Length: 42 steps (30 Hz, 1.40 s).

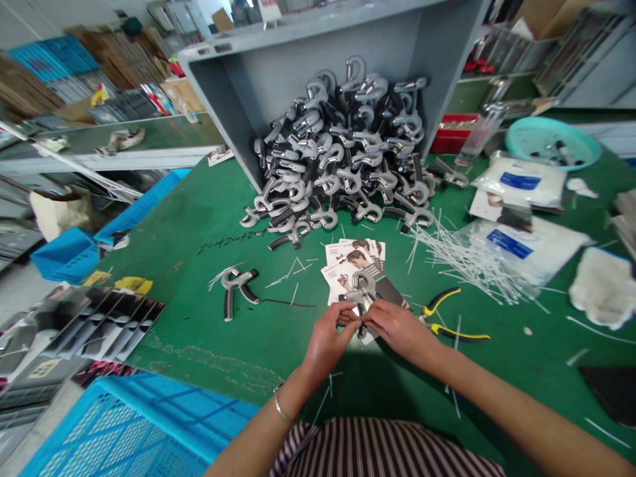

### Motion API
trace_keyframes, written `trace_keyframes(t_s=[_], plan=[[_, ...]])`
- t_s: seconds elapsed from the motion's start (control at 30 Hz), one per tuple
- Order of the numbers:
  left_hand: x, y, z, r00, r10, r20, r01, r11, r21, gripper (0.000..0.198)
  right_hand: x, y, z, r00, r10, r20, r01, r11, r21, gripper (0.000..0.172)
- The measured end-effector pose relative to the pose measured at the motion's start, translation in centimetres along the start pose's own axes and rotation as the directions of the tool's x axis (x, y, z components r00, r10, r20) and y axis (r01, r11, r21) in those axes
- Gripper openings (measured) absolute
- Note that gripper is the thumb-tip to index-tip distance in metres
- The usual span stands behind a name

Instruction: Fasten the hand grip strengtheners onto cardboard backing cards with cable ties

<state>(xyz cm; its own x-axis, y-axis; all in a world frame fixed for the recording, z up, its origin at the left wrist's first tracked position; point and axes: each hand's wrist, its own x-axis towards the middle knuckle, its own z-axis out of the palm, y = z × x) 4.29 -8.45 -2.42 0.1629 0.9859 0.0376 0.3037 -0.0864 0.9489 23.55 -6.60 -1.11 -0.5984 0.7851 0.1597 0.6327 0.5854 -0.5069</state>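
A grey and black hand grip strengthener (366, 285) lies over a fan of printed cards (342, 264) in front of me. My left hand (330, 331) is closed around its lower part, thumb and fingertips pinched together. From the other side, my right hand (397, 328) is closed too, its fingertips meeting the left ones at the strengthener. Whatever small piece lies between the right fingertips is hidden. Beside my right wrist rest pliers (440, 330) with yellow and black handles. Another hand grip strengthener (236, 290) lies apart to the left.
A tipped grey crate (318, 41) spills a heap of hand grip strengtheners (342, 156) onto the green table (199, 358). White cable ties (472, 262) lie scattered at right near plastic bags (539, 245) and a white glove (603, 288). Stacked cards (106, 321) and a blue basket (119, 430) are at left.
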Motion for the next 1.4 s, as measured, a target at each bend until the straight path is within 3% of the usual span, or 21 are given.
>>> trace_keyframes(t_s=[0.13, 0.3, 0.4, 0.53, 0.7, 0.9, 1.4], plan=[[-0.2, -0.8, 0.0, 1.0, 0.023, 0.002, -0.023, 1.0, -0.014, 0.026, 0.2, 0.1, -0.2, 0.999, 0.041, -0.018, -0.041, 0.999, 0.001, 0.018], [-0.5, -1.5, 0.4, 0.999, -0.031, -0.033, 0.029, 0.999, -0.04, 0.012, -0.1, 0.4, -0.2, 0.996, 0.081, -0.03, -0.077, 0.989, 0.13, 0.013], [-0.4, -1.1, 0.4, 1.0, 0.005, -0.03, -0.005, 1.0, 0.0, 0.01, -0.6, 0.7, -0.6, 0.995, 0.089, -0.036, -0.087, 0.994, 0.07, 0.014], [-0.1, -0.8, 0.6, 1.0, 0.0, -0.01, 0.0, 1.0, -0.015, 0.009, -0.8, 0.9, -1.2, 0.999, 0.053, 0.005, -0.053, 0.998, -0.047, 0.017], [0.0, -0.7, 0.8, 1.0, 0.0, 0.016, 0.0, 1.0, -0.02, 0.013, -0.6, 0.9, -1.3, 0.998, 0.012, 0.058, -0.009, 0.998, -0.055, 0.017], [0.2, -0.1, 0.1, 0.995, 0.073, 0.068, -0.082, 0.986, 0.147, 0.012, -0.5, 0.9, -1.3, 0.998, -0.01, 0.055, 0.013, 0.999, -0.043, 0.017], [0.3, -0.1, -0.1, 0.98, 0.116, 0.162, -0.148, 0.968, 0.202, 0.016, -0.2, 0.6, -1.2, 0.994, -0.11, 0.024, 0.111, 0.993, -0.047, 0.018]])
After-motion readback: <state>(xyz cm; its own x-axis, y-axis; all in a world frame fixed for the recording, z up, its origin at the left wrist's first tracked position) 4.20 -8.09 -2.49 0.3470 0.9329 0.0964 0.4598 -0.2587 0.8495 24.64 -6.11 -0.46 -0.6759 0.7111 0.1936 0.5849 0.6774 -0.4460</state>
